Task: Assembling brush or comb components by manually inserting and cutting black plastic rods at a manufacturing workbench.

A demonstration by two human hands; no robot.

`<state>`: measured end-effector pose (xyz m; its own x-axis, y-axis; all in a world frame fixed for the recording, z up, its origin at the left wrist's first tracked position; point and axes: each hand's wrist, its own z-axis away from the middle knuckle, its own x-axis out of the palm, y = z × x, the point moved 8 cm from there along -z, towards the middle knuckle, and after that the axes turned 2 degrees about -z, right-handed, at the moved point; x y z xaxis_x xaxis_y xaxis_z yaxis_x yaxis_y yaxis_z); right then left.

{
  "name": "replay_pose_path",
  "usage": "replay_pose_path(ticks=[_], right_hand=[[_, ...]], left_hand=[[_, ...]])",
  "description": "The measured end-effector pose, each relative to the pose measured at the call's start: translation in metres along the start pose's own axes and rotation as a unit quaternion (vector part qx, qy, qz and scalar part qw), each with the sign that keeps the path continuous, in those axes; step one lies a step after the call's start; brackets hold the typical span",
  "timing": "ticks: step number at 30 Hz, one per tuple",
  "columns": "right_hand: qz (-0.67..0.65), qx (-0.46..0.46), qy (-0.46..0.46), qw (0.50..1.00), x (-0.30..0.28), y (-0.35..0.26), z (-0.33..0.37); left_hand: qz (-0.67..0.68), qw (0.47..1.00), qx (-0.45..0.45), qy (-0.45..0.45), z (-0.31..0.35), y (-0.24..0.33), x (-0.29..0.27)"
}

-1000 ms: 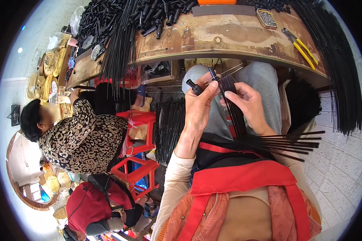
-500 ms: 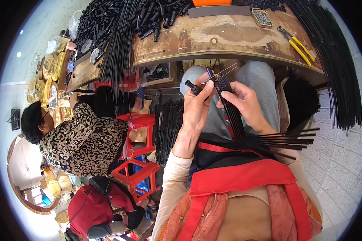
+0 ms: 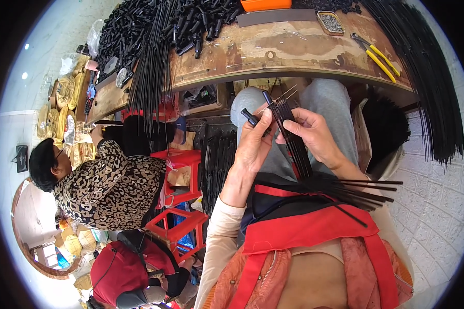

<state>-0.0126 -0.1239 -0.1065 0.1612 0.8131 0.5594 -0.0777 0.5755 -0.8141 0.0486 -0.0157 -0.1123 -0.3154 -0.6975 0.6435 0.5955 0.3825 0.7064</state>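
Over my lap I hold what looks like an umbrella frame (image 3: 297, 157), a bundle of thin black ribs with a dark shaft tip (image 3: 267, 97) sticking out at the top. My left hand (image 3: 254, 138) is closed, thumb pressed by the head of the bundle, with a black tubular plastic fitting (image 3: 249, 117) held between palm and fingers. My right hand (image 3: 318, 136) pinches the ribs from the right side. Bare, thin metal ends (image 3: 290, 92) poke out above the fingers. The lower rib ends (image 3: 371, 191) fan to the right across my red-edged apron.
Ahead is a worn wooden table (image 3: 273, 49) with piled black fittings (image 3: 191, 23), hanging black ribs (image 3: 152, 77), a tray of small metal parts (image 3: 330, 23) and yellow-handled pliers (image 3: 376, 56). To the left are two people and red stools (image 3: 178, 232). More ribs hang far right (image 3: 428, 87).
The bare metal ends at the top have swung closer to the bundle's line. The lower rib ends have dropped and spread, one now angling down across the apron. Both hands keep their hold.
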Motion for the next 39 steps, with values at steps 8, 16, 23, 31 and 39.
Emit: replay_pose_path(ticks=[8,16,23,31,39], right_hand=[[-0.081,0.041,-0.050,0.995,0.003,-0.003,-0.005],[-0.078,0.031,-0.070,0.994,0.015,-0.006,0.004],[-0.033,0.028,-0.058,0.997,0.018,-0.009,0.011],[-0.035,0.016,-0.072,0.997,0.016,-0.011,0.008],[-0.036,0.004,-0.065,0.997,0.010,-0.006,0.003]], left_hand=[[-0.019,0.997,-0.047,-0.056,0.006,0.002,0.020],[-0.024,0.999,-0.009,-0.033,0.012,-0.002,0.029],[-0.218,0.958,0.160,-0.093,-0.015,0.085,0.072],[-0.223,0.956,-0.036,-0.190,-0.019,0.043,0.061],[-0.238,0.960,0.147,-0.026,-0.029,0.068,0.037]])
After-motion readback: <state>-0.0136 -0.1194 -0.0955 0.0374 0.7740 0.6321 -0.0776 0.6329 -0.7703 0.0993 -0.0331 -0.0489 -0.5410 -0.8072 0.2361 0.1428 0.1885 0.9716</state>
